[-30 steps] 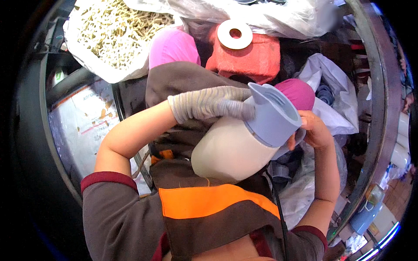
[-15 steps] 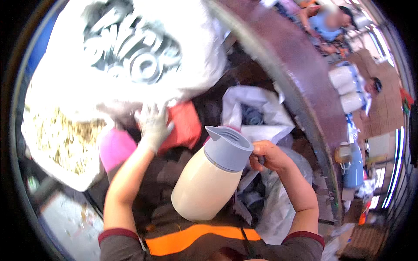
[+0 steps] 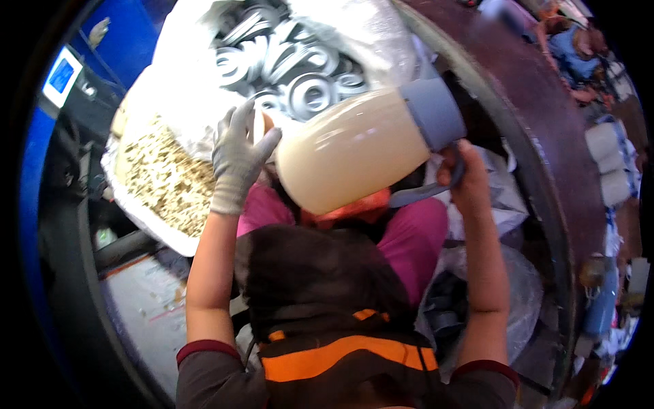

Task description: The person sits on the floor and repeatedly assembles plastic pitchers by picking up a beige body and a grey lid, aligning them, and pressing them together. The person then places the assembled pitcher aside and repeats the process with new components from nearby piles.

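Handle (image 3: 424, 195): right hand (image 3: 470, 176) wrapped round it; on that single grip the jug (image 3: 354, 150) could twist loose.
Disc (image 3: 259, 126): pinched in the left hand (image 3: 240, 157), near side of the ring bag (image 3: 182, 78); a fumble could drop it in.
Jug: this side of the bag, tipped sideways; half a second ago it was nearer upright.

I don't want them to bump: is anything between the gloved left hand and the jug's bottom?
Yes: the thin pale piece held in the left hand, on its side toward the jug. I see nothing else between them; the grey rings lie beyond.
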A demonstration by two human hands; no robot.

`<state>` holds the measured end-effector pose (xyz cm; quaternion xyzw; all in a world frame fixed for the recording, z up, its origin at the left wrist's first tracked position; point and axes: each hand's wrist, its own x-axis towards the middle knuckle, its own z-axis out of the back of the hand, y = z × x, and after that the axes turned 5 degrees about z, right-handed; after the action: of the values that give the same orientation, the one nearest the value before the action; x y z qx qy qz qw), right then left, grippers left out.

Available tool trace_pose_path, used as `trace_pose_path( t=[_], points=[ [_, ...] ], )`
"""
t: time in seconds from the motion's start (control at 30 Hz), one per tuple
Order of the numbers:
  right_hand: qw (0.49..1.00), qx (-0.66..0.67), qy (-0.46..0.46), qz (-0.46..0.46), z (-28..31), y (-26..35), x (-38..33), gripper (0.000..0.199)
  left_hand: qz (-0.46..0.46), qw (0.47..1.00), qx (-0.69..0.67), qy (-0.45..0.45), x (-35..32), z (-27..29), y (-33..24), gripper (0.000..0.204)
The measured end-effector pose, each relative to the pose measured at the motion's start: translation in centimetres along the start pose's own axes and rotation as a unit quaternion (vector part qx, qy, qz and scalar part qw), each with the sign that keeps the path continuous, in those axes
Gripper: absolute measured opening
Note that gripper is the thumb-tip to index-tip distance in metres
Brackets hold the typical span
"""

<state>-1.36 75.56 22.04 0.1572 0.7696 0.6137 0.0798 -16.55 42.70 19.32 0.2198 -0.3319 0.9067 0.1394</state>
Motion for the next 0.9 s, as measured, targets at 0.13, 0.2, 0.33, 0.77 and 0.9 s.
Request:
trace_pose_path(
  t=[0.13, 0.2, 0.33, 0.77, 0.9],
  points=[
    [0.990, -0.099, 0.092, 0.036, -0.2, 0.4, 0.3, 0.031, 0.070, 0.998, -0.007, -0.003, 2.0, 3.7, 0.1, 0.063],
    [0.977, -0.170, 0.128, 0.002, -1.6, 0.4, -0.4, 0.032, -0.009, 0.997, -0.069, -0.026, 1.9, 5.1, -0.9, 0.063],
    [0.934, -0.309, 0.163, 0.070, -3.1, -2.1, -0.8, 0.042, -0.079, 0.976, -0.191, 0.075, 2.1, 5.5, -8.1, 0.064],
    [0.842, -0.499, 0.121, 0.165, -1.8, -5.3, -2.4, 0.034, -0.298, 0.936, 0.067, 0.174, 0.9, -2.8, -12.9, 0.059],
    [0.832, -0.537, 0.066, 0.127, -1.6, -7.3, -3.0, 0.025, -0.320, 0.932, 0.058, 0.161, 1.1, -2.8, -13.1, 0.054]
  ],
)
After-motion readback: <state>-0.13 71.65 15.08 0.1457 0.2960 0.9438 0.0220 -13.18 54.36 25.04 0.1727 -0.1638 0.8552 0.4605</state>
